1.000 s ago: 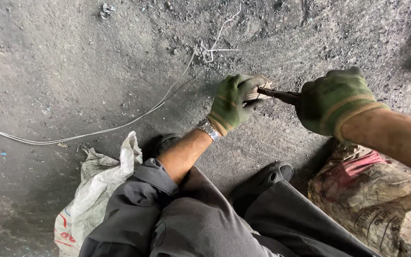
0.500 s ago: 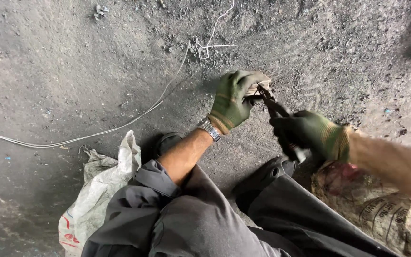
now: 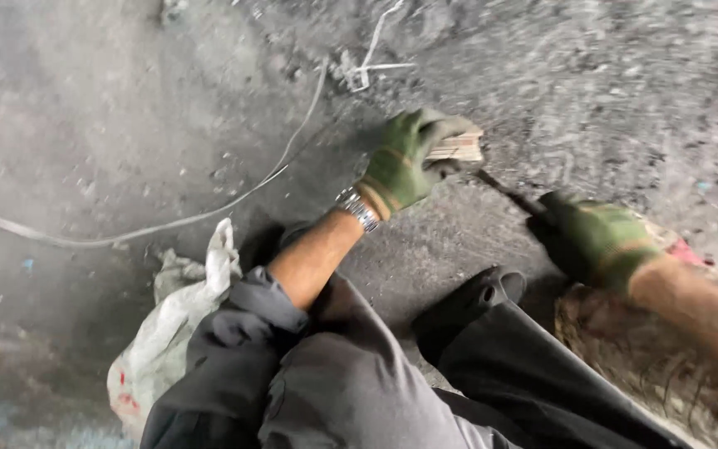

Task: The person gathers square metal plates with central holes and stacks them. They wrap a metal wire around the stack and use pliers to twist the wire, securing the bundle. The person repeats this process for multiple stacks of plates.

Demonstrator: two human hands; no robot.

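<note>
My left hand (image 3: 409, 158), in a green glove with a metal watch at the wrist, grips a small flat stack of pale, layered pieces (image 3: 459, 148) just above the dirty concrete floor. My right hand (image 3: 593, 237), also gloved in green, is closed around the handle of a thin dark tool (image 3: 504, 189). The tool's tip reaches up to the underside of the stack. The view is motion-blurred, so the tool's kind is unclear. My grey-trousered knees fill the bottom middle.
A pale cord (image 3: 209, 212) runs across the floor from the left edge toward a tangle of wire (image 3: 367, 71) at the top. A white sack (image 3: 168, 333) lies by my left knee. A brown, worn sack (image 3: 666, 366) sits at the lower right. A black shoe (image 3: 467, 303) is between.
My right hand has swung down and to the right with the tool, from level with the left hand to lower right. The left hand kept its hold on the stack.
</note>
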